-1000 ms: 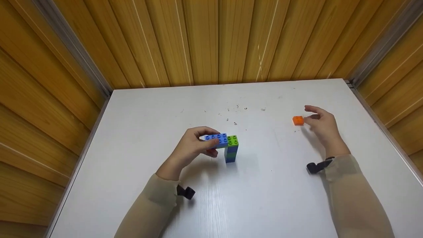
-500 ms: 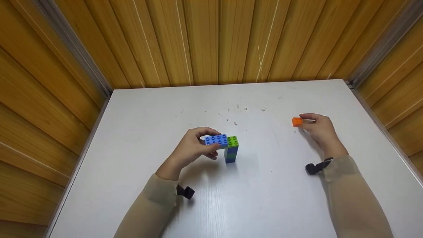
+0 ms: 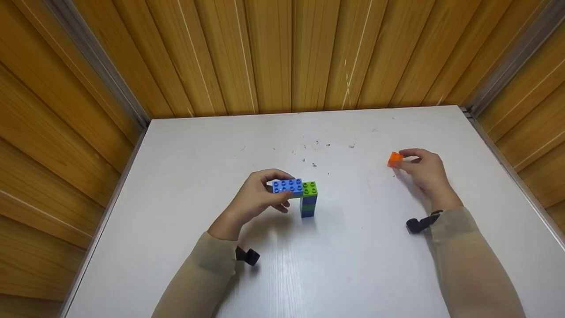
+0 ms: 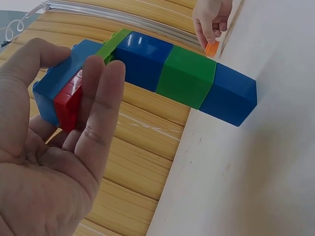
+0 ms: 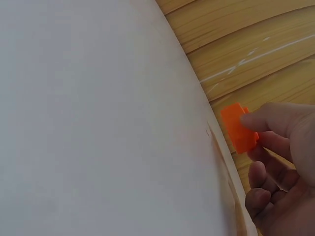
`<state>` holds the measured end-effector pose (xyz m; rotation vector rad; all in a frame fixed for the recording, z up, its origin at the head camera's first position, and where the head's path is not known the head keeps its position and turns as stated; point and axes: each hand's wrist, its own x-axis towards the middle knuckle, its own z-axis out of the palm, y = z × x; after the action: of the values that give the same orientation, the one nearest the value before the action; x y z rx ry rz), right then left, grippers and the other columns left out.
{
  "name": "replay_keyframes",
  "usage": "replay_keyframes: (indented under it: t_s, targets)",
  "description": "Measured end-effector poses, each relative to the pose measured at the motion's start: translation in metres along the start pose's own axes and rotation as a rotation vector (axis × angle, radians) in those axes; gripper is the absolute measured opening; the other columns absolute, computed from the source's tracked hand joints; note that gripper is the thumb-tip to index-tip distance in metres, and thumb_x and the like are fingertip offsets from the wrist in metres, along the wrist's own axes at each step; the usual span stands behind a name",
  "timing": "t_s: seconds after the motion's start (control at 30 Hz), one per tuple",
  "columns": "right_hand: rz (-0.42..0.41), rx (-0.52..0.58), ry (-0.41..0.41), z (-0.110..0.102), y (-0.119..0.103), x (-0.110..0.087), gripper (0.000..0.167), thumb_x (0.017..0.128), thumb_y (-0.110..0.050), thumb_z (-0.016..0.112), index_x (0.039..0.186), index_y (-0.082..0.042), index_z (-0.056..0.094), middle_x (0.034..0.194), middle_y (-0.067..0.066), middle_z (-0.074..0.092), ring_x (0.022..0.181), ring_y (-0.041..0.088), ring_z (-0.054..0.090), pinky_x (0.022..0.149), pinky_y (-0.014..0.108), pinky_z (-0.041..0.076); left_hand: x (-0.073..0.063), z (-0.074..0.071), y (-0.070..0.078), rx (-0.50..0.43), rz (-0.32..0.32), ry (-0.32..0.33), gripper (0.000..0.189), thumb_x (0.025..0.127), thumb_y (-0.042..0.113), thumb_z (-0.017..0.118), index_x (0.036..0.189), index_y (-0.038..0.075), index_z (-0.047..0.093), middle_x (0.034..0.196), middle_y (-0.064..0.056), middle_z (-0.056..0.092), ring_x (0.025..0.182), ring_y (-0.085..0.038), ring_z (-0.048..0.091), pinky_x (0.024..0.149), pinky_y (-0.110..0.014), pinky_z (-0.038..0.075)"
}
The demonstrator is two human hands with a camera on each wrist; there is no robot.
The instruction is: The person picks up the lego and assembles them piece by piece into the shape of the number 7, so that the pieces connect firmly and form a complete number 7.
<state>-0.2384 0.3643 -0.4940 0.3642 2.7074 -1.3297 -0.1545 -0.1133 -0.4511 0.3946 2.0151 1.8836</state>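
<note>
My left hand (image 3: 254, 196) grips a blue eight-stud toy brick (image 3: 287, 184) at the top of a standing column of bricks. Beside that brick shows a lime-green brick (image 3: 310, 188), topping the column. Below it, the left wrist view shows a dark blue brick (image 4: 145, 61), a green brick (image 4: 187, 78) and another dark blue brick (image 4: 229, 96) at the bottom. A red brick (image 4: 69, 103) sits under the gripped blue one, partly hidden by fingers. Far to the right, my right hand (image 3: 427, 173) pinches a small orange brick (image 3: 394, 160) between thumb and fingers; it is tilted.
The bricks stand on a white table (image 3: 353, 260) with small dark marks toward its back. Wood-look panels (image 3: 273, 53) rise behind the table and on both sides. Each wrist wears a black camera mount, such as the left camera mount (image 3: 251, 257).
My right hand has closed its fingers on the orange brick, tilted it and shifted it slightly left. The left hand and the column have barely moved.
</note>
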Motion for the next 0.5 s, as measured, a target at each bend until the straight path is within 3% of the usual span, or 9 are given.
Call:
replay_keyframes:
  t_s: [0.17,0.37,0.5]
  targets:
    - [-0.067,0.027,0.033,0.007,-0.013,-0.005,0.056,0.104,-0.041,0.082,0.151,-0.014,0.068,0.122,0.006,0.06,0.101,0.02,0.054,0.073,0.02,0.052,0.0,0.001,-0.001,0.003,0.004,0.005,0.038,0.098,0.009,0.084,0.135,0.006,0.076,0.138,-0.019,0.074,0.087,-0.025,0.082,0.079,-0.042,0.073]
    - [-0.25,0.069,0.079,0.017,-0.039,-0.022,0.048,0.103,-0.034,0.086,0.142,-0.009,0.075,0.122,-0.012,0.066,0.105,0.01,0.06,0.078,0.014,0.053,-0.001,0.002,0.0,-0.002,0.01,0.005,0.039,0.098,0.008,0.084,0.136,0.006,0.076,0.137,-0.019,0.075,0.086,-0.024,0.081,0.08,-0.04,0.073]
    - [-0.363,0.142,0.081,0.023,-0.058,-0.039,0.041,0.101,-0.024,0.088,0.136,-0.005,0.077,0.119,-0.015,0.067,0.104,0.01,0.063,0.083,0.011,0.055,0.001,0.003,0.0,-0.004,0.013,0.003,0.039,0.099,0.009,0.084,0.136,0.006,0.075,0.134,-0.019,0.076,0.087,-0.028,0.081,0.081,-0.039,0.073]
